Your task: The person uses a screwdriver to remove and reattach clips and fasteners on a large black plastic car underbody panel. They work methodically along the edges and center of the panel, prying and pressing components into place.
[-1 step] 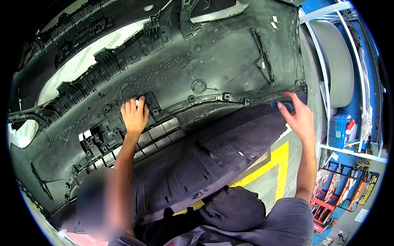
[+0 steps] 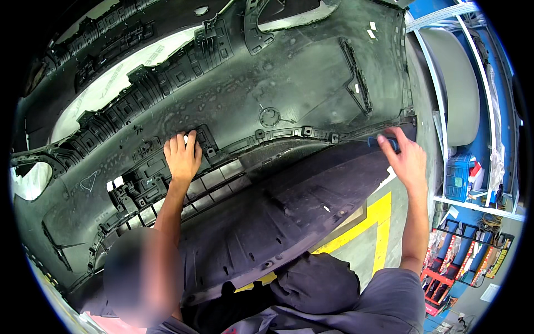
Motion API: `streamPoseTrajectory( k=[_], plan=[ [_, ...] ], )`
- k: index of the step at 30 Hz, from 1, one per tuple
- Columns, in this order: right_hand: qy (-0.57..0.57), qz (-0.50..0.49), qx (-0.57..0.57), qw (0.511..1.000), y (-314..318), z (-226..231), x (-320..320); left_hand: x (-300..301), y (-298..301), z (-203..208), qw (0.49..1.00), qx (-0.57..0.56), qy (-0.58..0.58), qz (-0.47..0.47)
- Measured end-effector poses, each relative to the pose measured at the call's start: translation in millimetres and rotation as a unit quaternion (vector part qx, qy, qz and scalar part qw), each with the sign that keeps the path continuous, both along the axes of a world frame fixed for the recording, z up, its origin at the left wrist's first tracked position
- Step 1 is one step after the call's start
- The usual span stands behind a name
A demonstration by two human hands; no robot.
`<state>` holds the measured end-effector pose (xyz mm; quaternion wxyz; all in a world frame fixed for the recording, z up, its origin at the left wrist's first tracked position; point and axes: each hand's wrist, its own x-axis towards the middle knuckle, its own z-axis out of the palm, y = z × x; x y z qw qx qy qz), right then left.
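A large black plastic car bumper lies inside-up in front of me, with ribs, clips and a grille section along its near side. My left hand rests on the raised black bracket in its middle, fingers stretched forward and slightly bent. A small white spot shows between those fingers. At the bumper's right end, my right hand is closed round a small blue and black tool, beside the lower black panel. The fingers partly hide the tool, so its exact kind cannot be made out.
Another black bumper lies beyond at the far left. Blue and white metal racking stands at the right with a blue crate. Below it are red bins. Yellow floor marking runs near my right arm. A blurred patch covers the lower left.
My right hand has shifted very slightly, with its thumb and the blue and black tool at a little different angle. My left hand and the bumper have stayed put.
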<state>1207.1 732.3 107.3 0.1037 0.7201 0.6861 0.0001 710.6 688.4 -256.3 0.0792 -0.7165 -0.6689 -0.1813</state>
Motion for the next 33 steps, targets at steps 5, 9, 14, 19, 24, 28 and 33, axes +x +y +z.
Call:
streamPoseTrajectory(
  k=[5, 9, 14, 19, 24, 28, 33],
  plan=[
    [0.146, 0.116, 0.094, 0.978, -4, -15, 13, 1, 1, 1, 1.0, 0.007, -0.001, -0.003],
    [0.129, 0.073, 0.071, 0.986, -7, -10, 0, 1, 0, -1, 1.0, 0.007, 0.005, 0.0],
    [0.311, 0.069, 0.049, 0.947, 0, -23, 15, 2, 1, -1, 1.0, 0.004, 0.005, -0.002],
    [0.102, 0.077, 0.099, 0.987, 1, -27, 13, 2, 1, 0, 1.0, 0.009, -0.001, -0.004],
    [0.014, 0.033, 0.054, 0.998, 5, -17, 22, 2, 1, -1, 1.0, 0.01, -0.003, -0.005],
    [0.155, 0.099, 0.059, 0.981, -1, 1, 2, 1, 1, -2, 1.0, 0.008, -0.002, -0.005],
    [-0.023, -0.004, -0.066, 0.998, 18, -9, 23, 0, 1, -2, 1.0, 0.004, 0.002, -0.001]
  ],
)
